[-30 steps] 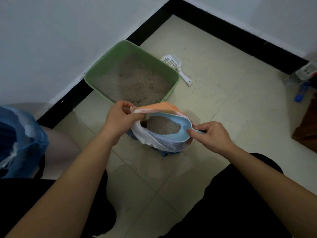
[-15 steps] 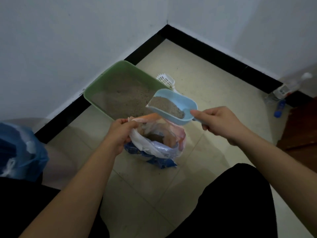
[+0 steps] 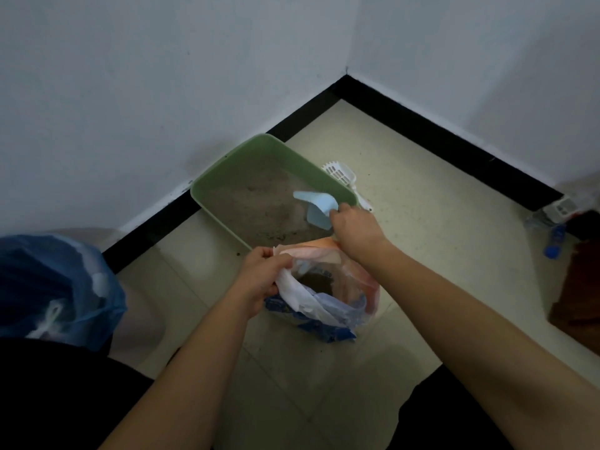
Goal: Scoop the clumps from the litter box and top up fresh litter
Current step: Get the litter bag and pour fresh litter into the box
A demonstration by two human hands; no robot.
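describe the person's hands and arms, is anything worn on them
The left forearm and right forearm are bare, no sleeves in view. The left hand and right hand wear no gloves; no watch, bracelet or ring shows.

Pale walls meet in a corner (black skirting) above cream floor tiles.

Bare forearms, black shorts

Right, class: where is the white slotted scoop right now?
Head view: the white slotted scoop lies on the floor just right of the green litter box.
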